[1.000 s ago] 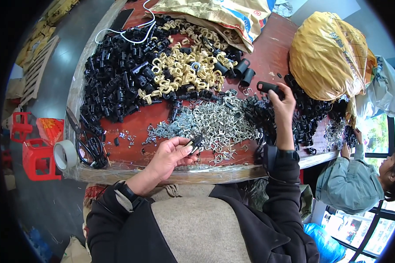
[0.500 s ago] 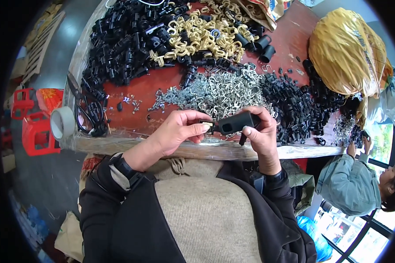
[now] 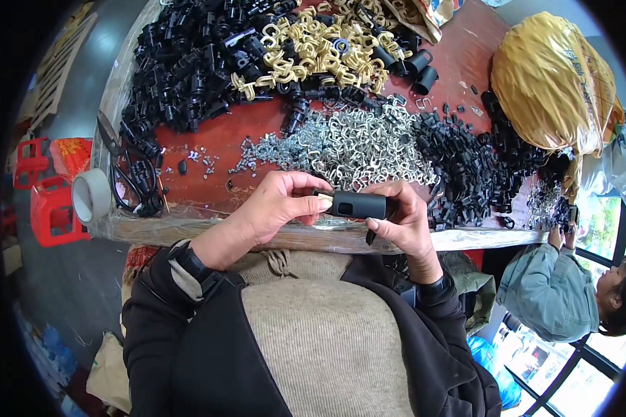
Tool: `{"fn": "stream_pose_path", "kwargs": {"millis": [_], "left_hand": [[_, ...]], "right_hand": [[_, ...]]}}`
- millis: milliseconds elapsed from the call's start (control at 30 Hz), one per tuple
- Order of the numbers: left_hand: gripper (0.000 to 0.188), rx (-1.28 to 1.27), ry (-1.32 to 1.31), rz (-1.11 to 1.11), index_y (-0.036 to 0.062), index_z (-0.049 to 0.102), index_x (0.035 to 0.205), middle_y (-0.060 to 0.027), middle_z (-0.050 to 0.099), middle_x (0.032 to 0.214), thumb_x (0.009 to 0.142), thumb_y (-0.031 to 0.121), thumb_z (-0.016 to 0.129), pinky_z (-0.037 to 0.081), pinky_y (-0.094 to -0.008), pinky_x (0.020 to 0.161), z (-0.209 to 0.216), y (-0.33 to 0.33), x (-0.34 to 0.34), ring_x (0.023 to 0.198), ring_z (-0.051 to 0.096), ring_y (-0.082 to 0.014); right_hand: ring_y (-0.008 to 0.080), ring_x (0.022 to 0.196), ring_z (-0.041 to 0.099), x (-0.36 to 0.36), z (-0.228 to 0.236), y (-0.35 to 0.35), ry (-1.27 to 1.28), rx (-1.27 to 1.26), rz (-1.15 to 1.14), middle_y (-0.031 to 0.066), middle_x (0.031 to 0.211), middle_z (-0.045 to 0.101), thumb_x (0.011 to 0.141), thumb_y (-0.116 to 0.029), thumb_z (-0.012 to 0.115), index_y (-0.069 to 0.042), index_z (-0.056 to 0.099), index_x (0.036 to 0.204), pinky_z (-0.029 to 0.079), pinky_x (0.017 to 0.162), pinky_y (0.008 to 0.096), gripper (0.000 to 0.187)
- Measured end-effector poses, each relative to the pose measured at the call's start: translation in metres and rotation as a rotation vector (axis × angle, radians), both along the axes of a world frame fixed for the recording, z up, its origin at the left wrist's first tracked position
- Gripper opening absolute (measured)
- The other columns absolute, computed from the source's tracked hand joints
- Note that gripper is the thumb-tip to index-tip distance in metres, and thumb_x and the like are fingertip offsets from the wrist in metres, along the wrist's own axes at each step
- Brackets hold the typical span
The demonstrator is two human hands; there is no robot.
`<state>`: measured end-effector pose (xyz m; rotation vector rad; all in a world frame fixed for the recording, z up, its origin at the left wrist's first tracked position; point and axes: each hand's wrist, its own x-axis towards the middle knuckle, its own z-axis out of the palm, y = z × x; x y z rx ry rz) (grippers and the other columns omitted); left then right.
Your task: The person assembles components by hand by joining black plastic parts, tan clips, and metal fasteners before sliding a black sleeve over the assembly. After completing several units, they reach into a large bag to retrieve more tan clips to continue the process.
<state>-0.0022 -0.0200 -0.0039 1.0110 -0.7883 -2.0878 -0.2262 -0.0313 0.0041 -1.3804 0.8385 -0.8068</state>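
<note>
Above the table's front edge, my right hand [image 3: 401, 221] grips a black tubular housing [image 3: 360, 206] with a slot in its side. My left hand [image 3: 285, 206] pinches a small black-and-cream part [image 3: 325, 201] between thumb and fingers, right at the housing's left end. Most of that part is hidden by my fingers and the housing, so how far it sits inside does not show. Beneath and beyond my hands lies a heap of silvery bent metal clips [image 3: 368, 142], with small grey metal pieces [image 3: 285, 149] to its left.
Small black parts [image 3: 459, 160] are heaped at right, black assemblies [image 3: 188, 76] and cream hooks [image 3: 313, 52] at the back. Scissors [image 3: 135, 174] and a tape roll [image 3: 92, 197] lie at the left edge. A yellow sack [image 3: 549, 83] stands far right; a co-worker [image 3: 556, 285] sits there.
The housing has swung level and shifted slightly left, in line with the part in my left hand. The two pieces now meet more closely. My view has shifted slightly.
</note>
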Motion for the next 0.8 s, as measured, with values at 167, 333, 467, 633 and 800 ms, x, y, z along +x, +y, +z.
{"fn": "stream_pose_path", "kwargs": {"millis": [167,333,467,633,800], "left_hand": [[0.025,0.129,-0.028,0.035,-0.0011,0.055,0.099,-0.0041,0.058,0.073,0.076,0.01,0.06,0.043,-0.0187,0.053,-0.005,-0.003,0.0,0.057,0.051,-0.0077],[0.025,0.173,-0.053,0.072,-0.0012,0.055,0.099,-0.006,0.059,0.077,0.077,0.011,0.059,0.046,-0.019,0.057,-0.003,-0.007,-0.002,0.061,0.055,-0.0095],[0.029,0.111,-0.084,0.081,-0.0022,0.053,0.104,-0.0055,0.058,0.08,0.079,0.012,0.058,0.048,-0.0206,0.06,0.003,-0.005,-0.003,0.065,0.056,-0.0102],[0.042,-0.081,-0.184,0.092,-0.0031,0.043,0.117,-0.0055,0.056,0.089,0.08,0.012,0.057,0.047,-0.0212,0.066,0.004,0.007,-0.008,0.072,0.055,-0.0095],[0.061,-0.357,-0.24,0.004,-0.003,0.024,0.127,-0.0072,0.051,0.101,0.078,0.009,0.058,0.044,-0.0235,0.076,0.003,0.014,-0.007,0.086,0.052,-0.0101]], "right_hand": [[0.0153,0.087,0.052,0.002,-0.01,0.009,0.03,0.065,-0.066,0.0118,0.093,0.055,0.068,-0.011,0.069,0.0,0.047,0.089,0.04,0.078,0.0289,0.033],[0.0126,0.086,0.051,0.01,-0.02,0.014,-0.056,0.258,-0.158,0.0091,0.092,0.055,0.069,-0.013,0.069,0.0,0.047,0.091,0.04,0.078,0.0271,0.034],[0.0119,0.086,0.051,0.015,-0.015,0.018,-0.062,0.17,-0.194,0.0076,0.092,0.055,0.07,-0.013,0.068,0.0,0.047,0.093,0.041,0.078,0.0266,0.034],[0.0126,0.087,0.051,0.017,-0.01,0.024,-0.043,0.073,-0.194,0.0085,0.095,0.054,0.071,-0.012,0.068,0.001,0.047,0.093,0.041,0.079,0.0272,0.032],[0.0191,0.096,0.047,0.014,-0.006,0.022,0.122,-0.175,-0.031,0.0136,0.104,0.048,0.065,-0.023,0.071,0.001,0.046,0.103,0.038,0.083,0.0317,0.052]]}}
